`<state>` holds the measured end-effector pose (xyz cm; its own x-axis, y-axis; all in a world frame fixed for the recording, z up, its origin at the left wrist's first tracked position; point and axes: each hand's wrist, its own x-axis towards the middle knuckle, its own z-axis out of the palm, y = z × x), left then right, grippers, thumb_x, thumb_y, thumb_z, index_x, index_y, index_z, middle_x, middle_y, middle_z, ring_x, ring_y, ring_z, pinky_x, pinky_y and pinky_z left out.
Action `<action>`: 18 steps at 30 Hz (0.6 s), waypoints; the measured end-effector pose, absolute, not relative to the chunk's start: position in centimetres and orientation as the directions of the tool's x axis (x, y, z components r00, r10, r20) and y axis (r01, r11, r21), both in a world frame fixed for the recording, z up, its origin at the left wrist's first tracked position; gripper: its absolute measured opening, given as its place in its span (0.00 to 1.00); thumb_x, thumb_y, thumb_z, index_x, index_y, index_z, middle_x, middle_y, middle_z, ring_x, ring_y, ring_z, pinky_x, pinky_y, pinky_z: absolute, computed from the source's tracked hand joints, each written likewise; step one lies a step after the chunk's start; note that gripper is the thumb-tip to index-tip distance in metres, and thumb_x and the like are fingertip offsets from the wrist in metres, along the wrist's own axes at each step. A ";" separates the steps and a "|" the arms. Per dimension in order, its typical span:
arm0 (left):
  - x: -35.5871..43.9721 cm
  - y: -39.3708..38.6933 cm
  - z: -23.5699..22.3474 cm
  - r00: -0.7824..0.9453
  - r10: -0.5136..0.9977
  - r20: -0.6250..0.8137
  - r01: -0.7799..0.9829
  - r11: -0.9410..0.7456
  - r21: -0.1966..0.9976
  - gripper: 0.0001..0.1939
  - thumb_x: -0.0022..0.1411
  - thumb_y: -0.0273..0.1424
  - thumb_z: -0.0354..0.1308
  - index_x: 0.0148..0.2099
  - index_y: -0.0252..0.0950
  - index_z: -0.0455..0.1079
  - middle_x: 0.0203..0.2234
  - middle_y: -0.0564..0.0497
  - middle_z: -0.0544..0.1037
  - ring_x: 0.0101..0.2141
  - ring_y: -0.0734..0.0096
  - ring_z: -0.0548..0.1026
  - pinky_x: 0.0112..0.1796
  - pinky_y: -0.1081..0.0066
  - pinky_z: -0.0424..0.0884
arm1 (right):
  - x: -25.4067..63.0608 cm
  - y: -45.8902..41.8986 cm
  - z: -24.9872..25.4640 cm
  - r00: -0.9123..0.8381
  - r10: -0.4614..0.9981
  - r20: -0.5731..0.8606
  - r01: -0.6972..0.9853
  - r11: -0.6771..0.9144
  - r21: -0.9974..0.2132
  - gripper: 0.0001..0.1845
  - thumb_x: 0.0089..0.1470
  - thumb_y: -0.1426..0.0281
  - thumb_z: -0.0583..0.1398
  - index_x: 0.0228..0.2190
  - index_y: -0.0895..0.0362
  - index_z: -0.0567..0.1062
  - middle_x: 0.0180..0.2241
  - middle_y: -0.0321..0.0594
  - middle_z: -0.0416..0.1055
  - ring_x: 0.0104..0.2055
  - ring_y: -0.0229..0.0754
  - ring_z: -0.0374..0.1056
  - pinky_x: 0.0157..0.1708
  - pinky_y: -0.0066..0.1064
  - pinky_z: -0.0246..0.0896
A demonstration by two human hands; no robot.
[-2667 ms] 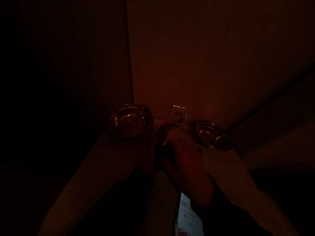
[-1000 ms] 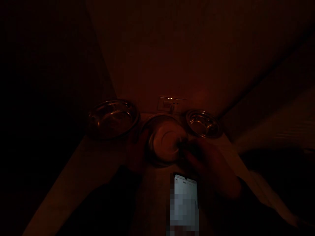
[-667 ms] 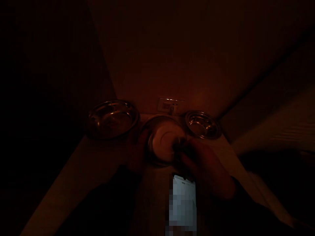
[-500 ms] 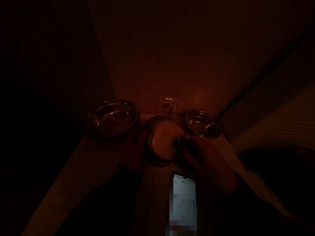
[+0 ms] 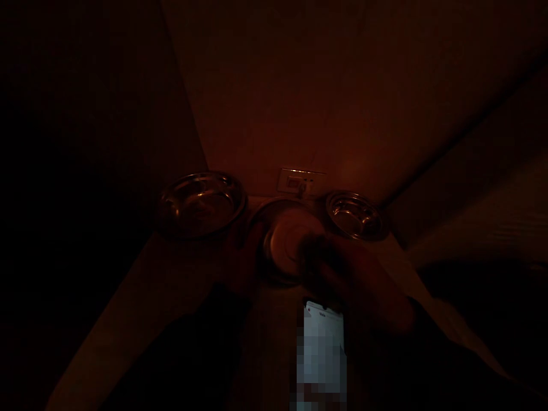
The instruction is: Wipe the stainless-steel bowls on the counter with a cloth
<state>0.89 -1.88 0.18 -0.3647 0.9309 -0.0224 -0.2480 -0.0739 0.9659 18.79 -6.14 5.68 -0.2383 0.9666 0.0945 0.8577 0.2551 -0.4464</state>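
- Steadying the middle bowl (image 5: 286, 242), apparently, the left hand (image 5: 242, 257) touches its side; grip: cannot tell.
- The right hand (image 5: 363, 277) grips a dark object (image 5: 313, 254) over it.

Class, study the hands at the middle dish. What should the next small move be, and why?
Probably, the right hand should sweep slightly left across the middle dish: its fingers cover only the right part of the pale round face, while the left hand sits at the opposite side. Whether the fingers hold anything is too dark to tell.
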 end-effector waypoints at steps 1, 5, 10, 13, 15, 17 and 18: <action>0.9 -1.9 0.2 -0.362 0.931 -0.036 -0.264 -0.065 0.962 0.19 0.55 0.35 0.58 0.50 0.37 0.69 0.52 0.45 0.73 0.53 0.60 0.70 0.53 0.64 0.65 | 18.8 -6.1 5.7 -0.223 0.970 0.096 0.866 0.242 -0.438 0.07 0.56 0.67 0.55 0.36 0.56 0.69 0.34 0.42 0.73 0.34 0.44 0.69 0.32 0.33 0.58; 0.8 -2.0 0.6 -0.340 0.940 -0.035 -0.254 -0.055 0.966 0.20 0.55 0.36 0.58 0.51 0.36 0.68 0.50 0.46 0.74 0.51 0.60 0.71 0.52 0.64 0.67 | 18.4 -6.3 5.7 -0.249 0.961 0.118 0.870 0.276 -0.409 0.06 0.57 0.68 0.54 0.35 0.56 0.69 0.33 0.41 0.73 0.34 0.45 0.69 0.32 0.33 0.58; 0.8 -2.1 0.7 -0.361 0.932 -0.018 -0.206 -0.061 0.977 0.19 0.56 0.34 0.57 0.50 0.37 0.69 0.51 0.47 0.74 0.53 0.62 0.69 0.53 0.66 0.65 | 19.4 -5.9 5.7 -0.226 0.967 0.116 0.890 0.253 -0.380 0.08 0.55 0.67 0.54 0.36 0.56 0.70 0.34 0.43 0.73 0.35 0.46 0.69 0.33 0.35 0.59; 0.8 -2.0 0.2 -0.339 0.940 -0.040 -0.254 -0.051 0.966 0.20 0.56 0.36 0.57 0.51 0.36 0.69 0.52 0.46 0.73 0.53 0.61 0.70 0.52 0.65 0.66 | 20.8 -5.9 5.5 -0.142 0.983 0.114 0.880 0.178 -0.441 0.10 0.55 0.64 0.55 0.34 0.57 0.70 0.33 0.43 0.73 0.33 0.45 0.69 0.31 0.34 0.60; 0.8 -1.8 -0.2 -0.326 0.944 -0.041 -0.258 -0.048 0.965 0.21 0.56 0.37 0.57 0.51 0.36 0.69 0.52 0.45 0.73 0.53 0.60 0.70 0.53 0.63 0.66 | 21.3 -6.1 5.3 -0.095 0.992 0.087 0.848 0.126 -0.514 0.11 0.55 0.61 0.55 0.32 0.56 0.70 0.31 0.41 0.73 0.31 0.44 0.69 0.29 0.32 0.60; 0.8 -1.7 -0.5 -0.301 0.953 -0.023 -0.234 -0.050 0.971 0.21 0.56 0.39 0.57 0.50 0.36 0.70 0.52 0.46 0.73 0.54 0.59 0.69 0.54 0.62 0.64 | 21.5 -6.5 5.2 -0.068 0.996 0.066 0.812 0.093 -0.576 0.12 0.55 0.60 0.56 0.33 0.55 0.70 0.30 0.39 0.73 0.30 0.42 0.69 0.28 0.31 0.61; 0.8 -1.7 -0.6 -0.292 0.956 -0.017 -0.234 -0.054 0.971 0.20 0.57 0.39 0.57 0.51 0.37 0.70 0.52 0.46 0.73 0.54 0.59 0.69 0.54 0.62 0.64 | 21.5 -6.7 5.1 -0.063 0.996 0.058 0.796 0.085 -0.599 0.12 0.55 0.59 0.56 0.33 0.55 0.71 0.30 0.38 0.74 0.30 0.42 0.69 0.28 0.31 0.61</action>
<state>0.77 -1.71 -0.63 -0.2925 0.9561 -0.0174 -0.2341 -0.0539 0.9707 21.45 -6.68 5.13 -0.0632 0.9963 0.0580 0.7959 0.0854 -0.5994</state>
